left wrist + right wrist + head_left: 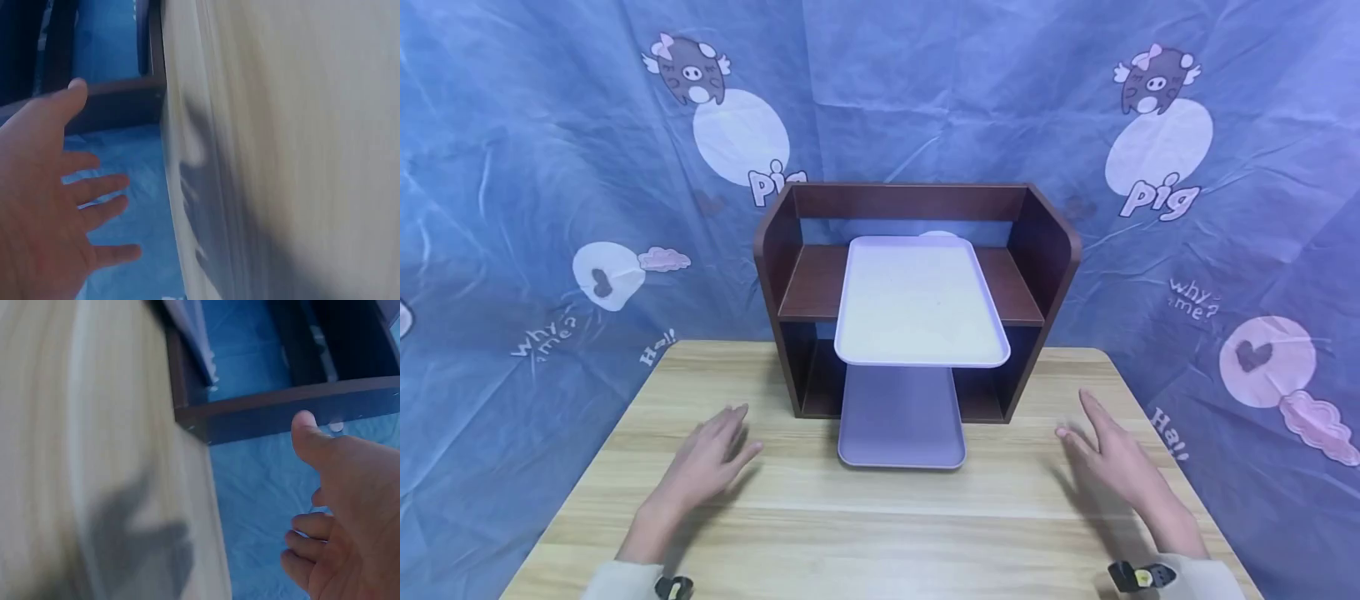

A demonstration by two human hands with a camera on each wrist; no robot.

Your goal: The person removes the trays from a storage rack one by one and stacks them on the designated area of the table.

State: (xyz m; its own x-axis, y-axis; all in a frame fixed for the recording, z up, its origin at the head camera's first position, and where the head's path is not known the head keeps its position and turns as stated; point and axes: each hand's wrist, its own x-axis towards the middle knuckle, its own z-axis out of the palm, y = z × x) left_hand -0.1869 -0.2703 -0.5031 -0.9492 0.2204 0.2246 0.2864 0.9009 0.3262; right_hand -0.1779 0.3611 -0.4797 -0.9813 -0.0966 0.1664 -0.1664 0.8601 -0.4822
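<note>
A dark brown two-tier shelf [1030, 250] stands at the back of the wooden table. On its upper board lies a pale tray [922, 300] whose front end juts out past the shelf. Below it, a purple-grey tray [901, 421] sticks out of the lower level over the tabletop. My left hand [703, 458] hovers to the left of the shelf, thumb and fingers spread, holding nothing. To the right, my right hand [1116, 458] is above the table with its thumb apart from the fingers, also holding nothing. Both hands are apart from shelf and trays.
The light wooden table [865, 533] spreads in front of the shelf. Behind it and along both sides hangs a blue cloth [925, 100] printed with cartoon pigs and words. Each wrist wears a black band.
</note>
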